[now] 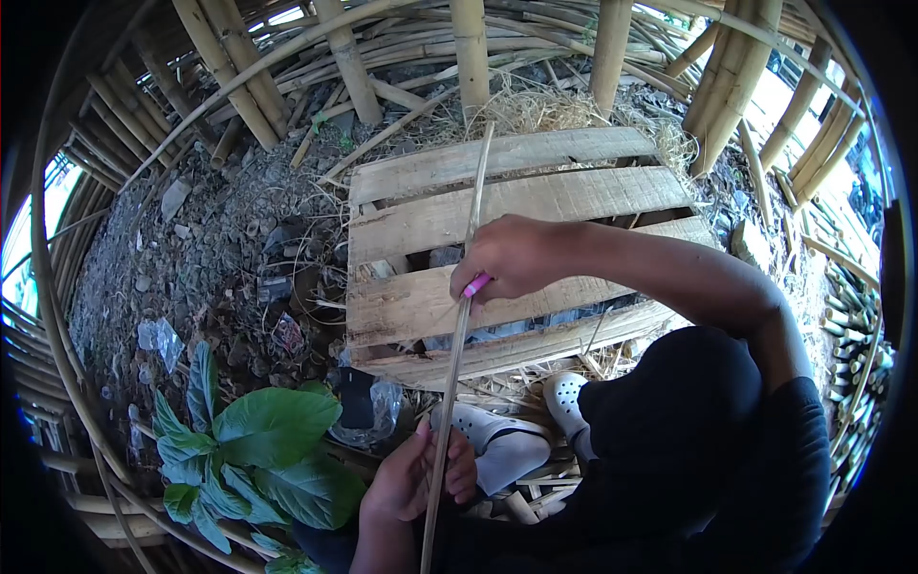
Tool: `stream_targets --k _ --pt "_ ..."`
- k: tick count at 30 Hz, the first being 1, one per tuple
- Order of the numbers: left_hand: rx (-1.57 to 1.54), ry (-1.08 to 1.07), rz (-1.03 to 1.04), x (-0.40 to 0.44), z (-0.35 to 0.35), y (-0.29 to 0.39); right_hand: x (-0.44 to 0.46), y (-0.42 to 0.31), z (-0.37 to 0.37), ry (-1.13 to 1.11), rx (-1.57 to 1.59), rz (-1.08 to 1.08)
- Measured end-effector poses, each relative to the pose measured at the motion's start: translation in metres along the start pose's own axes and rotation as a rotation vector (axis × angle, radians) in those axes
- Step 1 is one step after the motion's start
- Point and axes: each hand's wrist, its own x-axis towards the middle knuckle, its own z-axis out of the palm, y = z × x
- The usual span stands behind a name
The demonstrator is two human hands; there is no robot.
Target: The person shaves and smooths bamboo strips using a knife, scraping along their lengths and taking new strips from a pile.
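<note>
A long, thin bamboo strip (455,368) runs from the bottom edge up over the wooden slat pallet (402,311). My left hand (411,471) is low in the view, its fingers curled around the strip's lower part. Farther up, my right hand (509,256) is closed over the strip above the pallet. A small pink object (475,285), perhaps a tool's handle, pokes out of the right fist and touches the strip. Its other end is hidden by the fingers, so its exact kind does not show.
Leafy green plants (273,435) grow beside my left forearm. Upright bamboo poles (470,53) form a fence at the back. Stones and plastic scraps (161,340) litter the ground at left. Cut bamboo pieces (846,330) are stacked at right. My white clogs (566,402) are below the pallet.
</note>
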Motion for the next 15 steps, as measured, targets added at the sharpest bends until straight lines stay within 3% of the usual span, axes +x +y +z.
stream_targets --k 2,3,7,11,13,14,15 --pt "0.010 -0.007 0.005 0.002 -0.006 0.001 0.000 -0.018 0.004 0.017 0.042 -0.056" --pt "0.020 -0.016 0.008 0.003 -0.009 0.002 0.002 -0.021 0.011 0.099 -0.048 -0.195" --pt "0.084 0.031 0.080 0.009 -0.009 0.004 0.005 -0.048 0.015 0.121 -0.129 -0.258" --pt "-0.007 -0.010 0.172 0.009 -0.013 0.010 0.005 -0.057 0.010 0.124 0.039 -0.243" --pt "-0.102 -0.011 0.162 0.009 -0.013 0.011 -0.001 -0.066 -0.009 0.144 0.210 0.036" --pt "-0.130 -0.015 0.148 0.009 -0.014 0.012 -0.001 -0.059 -0.009 0.141 0.207 0.034" --pt "-0.159 -0.020 0.135 0.010 -0.015 0.011 0.001 -0.048 -0.007 0.285 0.223 -0.041"
